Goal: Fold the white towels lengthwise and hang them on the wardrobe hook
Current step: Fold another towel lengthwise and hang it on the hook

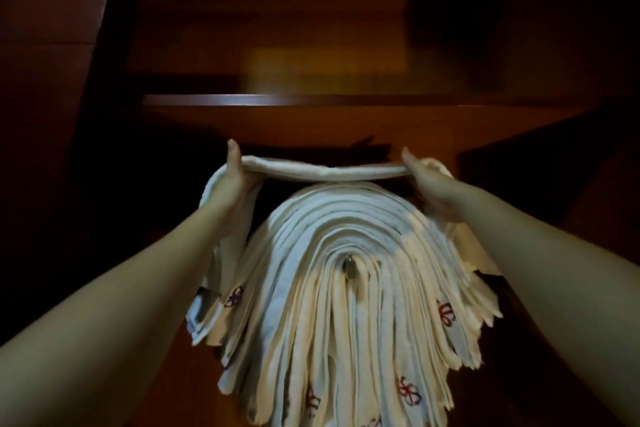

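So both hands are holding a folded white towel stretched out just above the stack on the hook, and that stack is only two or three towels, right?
Not quite. The head view shows both hands, left and right, holding the towel above the hook, but the stack there is many towels thick, not two or three.

I am looking into a dim wooden wardrobe, likely a home or hotel: a dark shelf crosses mid-frame, many white towels draped over a hook below.

A dark wooden shelf spans the wardrobe interior above.
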{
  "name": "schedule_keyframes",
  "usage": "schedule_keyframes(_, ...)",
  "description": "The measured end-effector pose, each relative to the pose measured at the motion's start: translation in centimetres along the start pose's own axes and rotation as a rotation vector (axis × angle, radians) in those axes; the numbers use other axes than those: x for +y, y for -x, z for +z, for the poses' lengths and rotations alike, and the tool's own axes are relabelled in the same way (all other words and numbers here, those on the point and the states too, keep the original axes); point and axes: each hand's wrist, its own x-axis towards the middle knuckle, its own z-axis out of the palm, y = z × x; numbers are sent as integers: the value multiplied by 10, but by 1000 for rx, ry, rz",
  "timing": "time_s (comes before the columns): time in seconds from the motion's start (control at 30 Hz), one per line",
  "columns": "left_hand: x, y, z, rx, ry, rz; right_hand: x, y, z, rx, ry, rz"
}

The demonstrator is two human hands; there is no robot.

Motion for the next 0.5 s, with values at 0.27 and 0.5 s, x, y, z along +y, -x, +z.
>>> schedule_keyframes(0.27, -6, -26, 7, 15, -76, 55, -1, -24, -22, 55, 174, -83)
schedule_keyframes(0.5, -35, -25, -12, 67, -209, -118, 23, -16, -31, -91, 145, 15)
